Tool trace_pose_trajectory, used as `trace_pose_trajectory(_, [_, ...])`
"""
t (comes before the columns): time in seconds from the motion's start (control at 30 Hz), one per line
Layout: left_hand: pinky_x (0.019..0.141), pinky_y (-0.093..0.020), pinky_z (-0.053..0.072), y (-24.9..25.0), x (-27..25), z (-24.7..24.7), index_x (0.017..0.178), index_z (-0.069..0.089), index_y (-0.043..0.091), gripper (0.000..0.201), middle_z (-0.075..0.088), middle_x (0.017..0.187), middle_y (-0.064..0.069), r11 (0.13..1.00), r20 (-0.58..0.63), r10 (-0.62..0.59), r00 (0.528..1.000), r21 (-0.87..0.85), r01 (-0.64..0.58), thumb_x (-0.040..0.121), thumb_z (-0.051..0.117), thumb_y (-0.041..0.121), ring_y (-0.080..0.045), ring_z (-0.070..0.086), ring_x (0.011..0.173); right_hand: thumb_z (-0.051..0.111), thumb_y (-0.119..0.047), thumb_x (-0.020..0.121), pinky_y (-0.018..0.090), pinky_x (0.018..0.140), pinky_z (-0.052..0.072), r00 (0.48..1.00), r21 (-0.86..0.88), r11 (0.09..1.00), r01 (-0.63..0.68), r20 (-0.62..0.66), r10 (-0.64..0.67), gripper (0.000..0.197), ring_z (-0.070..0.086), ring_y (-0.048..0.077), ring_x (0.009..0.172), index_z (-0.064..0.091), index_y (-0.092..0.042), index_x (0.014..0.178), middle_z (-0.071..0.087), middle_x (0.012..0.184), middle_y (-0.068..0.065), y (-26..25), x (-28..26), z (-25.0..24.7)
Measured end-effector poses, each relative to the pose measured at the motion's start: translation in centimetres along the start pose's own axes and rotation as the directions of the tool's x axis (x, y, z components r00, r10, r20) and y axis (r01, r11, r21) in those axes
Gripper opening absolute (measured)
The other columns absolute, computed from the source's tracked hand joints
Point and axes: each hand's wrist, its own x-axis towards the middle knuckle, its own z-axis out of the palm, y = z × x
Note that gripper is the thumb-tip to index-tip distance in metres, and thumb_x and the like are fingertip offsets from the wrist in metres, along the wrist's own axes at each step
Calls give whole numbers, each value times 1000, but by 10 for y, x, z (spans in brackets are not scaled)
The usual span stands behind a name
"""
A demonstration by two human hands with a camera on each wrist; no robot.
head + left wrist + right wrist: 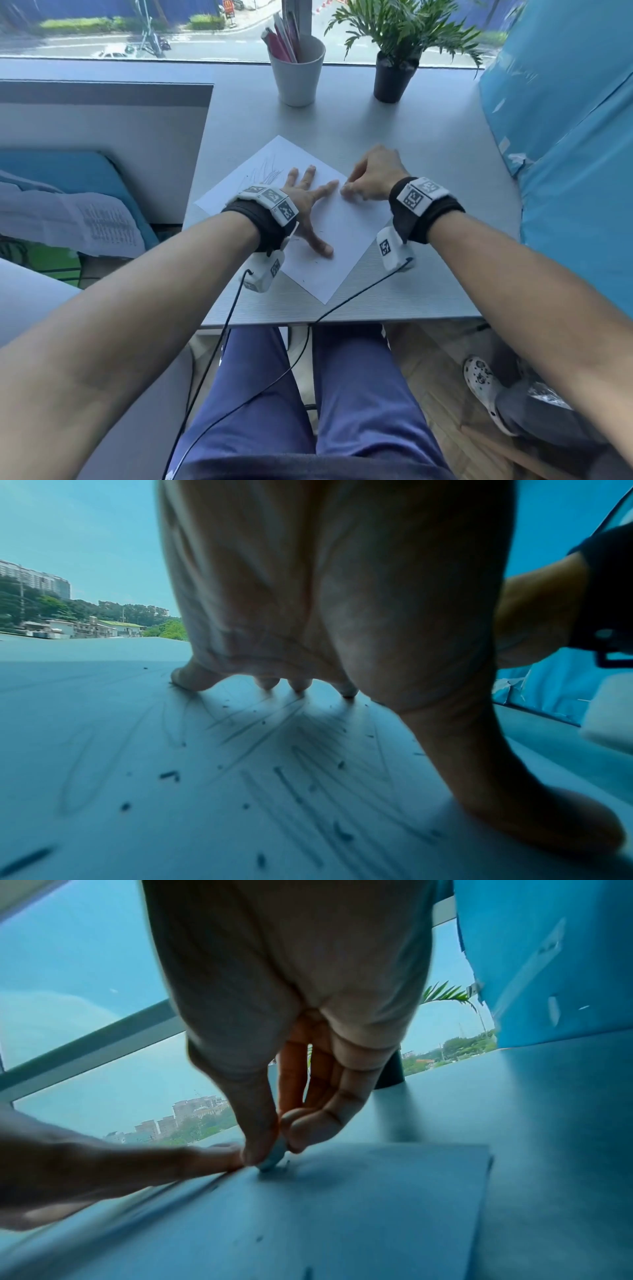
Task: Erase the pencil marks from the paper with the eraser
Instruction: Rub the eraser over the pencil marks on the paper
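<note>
A white sheet of paper (329, 236) lies turned like a diamond on the grey table (428, 150). Pencil strokes (269, 171) cover its far left part; dark eraser crumbs (167, 775) dot the sheet. My left hand (308, 202) lies flat on the paper with its fingers spread, pressing it down. My right hand (356, 190) pinches a small pale eraser (274, 1158) between thumb and fingers, its tip on the paper near the right corner, just beside the left index fingertip. In the head view the eraser is hidden by the fingers.
A white cup of pens (297, 68) and a potted plant (397, 72) stand at the back by the window. A blue plastic-wrapped object (565, 120) borders the table on the right. A partition (102, 137) rises on the left. Another person's shoe (483, 380) is on the floor.
</note>
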Motion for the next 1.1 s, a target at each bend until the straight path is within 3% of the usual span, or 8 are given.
trace_pose_trajectory(0.2, [106,-77,-3,-6,2,3,150,-16,53,150,-39,157,11,1000,3,5,1000,8,-5,36,76,87,-23,-32,146,81,-18,69,22,65,56,980,-53,984,172,109,-166,9,65,5,59,80,-13,77,73,71,0,-25,-27,28])
trace_pose_trajectory(0.3, [104,-79,-4,-7,3,4,148,-15,57,148,-37,158,11,1000,-7,25,1000,-10,-25,37,78,85,-23,-33,146,83,-21,67,19,66,55,998,-17,998,60,29,-59,15,54,-7,41,80,-13,79,74,72,1,-9,-6,11])
trace_pose_trajectory(0.4, [104,-78,-7,-10,4,6,147,-16,58,148,-36,158,13,1000,-17,22,1000,-12,-22,34,76,87,-22,-33,146,80,-20,68,18,71,52,997,-58,998,10,-77,-15,9,63,5,58,77,-14,74,75,77,3,-6,1,10])
trace_pose_trajectory(0.47, [103,-79,-8,-11,5,6,147,-17,56,152,-38,157,14,1000,-15,23,1000,-3,-23,29,72,91,-21,-34,146,78,-17,69,19,68,52,996,-89,992,89,-13,-91,3,67,13,68,75,-16,68,74,76,3,-17,-14,24])
trace_pose_trajectory(0.6, [102,-80,-9,-10,3,4,148,-18,54,152,-39,156,13,999,-10,32,999,-6,-32,31,72,90,-20,-34,145,83,-20,69,14,55,51,970,-28,987,157,194,-148,8,60,-1,50,77,-15,72,70,66,-3,-20,-25,24])
trace_pose_trajectory(0.77, [102,-79,-10,-12,5,7,146,-18,60,151,-36,158,14,999,-20,33,999,-25,-33,31,75,88,-22,-34,146,81,-23,70,21,72,55,999,-5,1000,6,-46,-7,14,61,8,60,78,-11,77,70,68,-2,6,1,2])
trace_pose_trajectory(0.93, [103,-79,-9,-12,6,4,146,-21,57,152,-39,156,13,1000,-6,31,999,3,-31,31,73,90,-22,-36,145,82,-22,71,23,69,56,980,-70,985,158,131,-148,15,64,7,62,78,-9,77,73,74,1,-8,-29,18])
trace_pose_trajectory(1.1, [103,-80,-8,-9,4,5,147,-19,58,149,-37,158,12,1000,-4,25,1000,-6,-25,36,77,86,-24,-34,146,82,-21,70,20,72,51,999,-68,998,-15,-42,13,12,66,12,72,76,-12,75,72,78,2,9,1,-4])
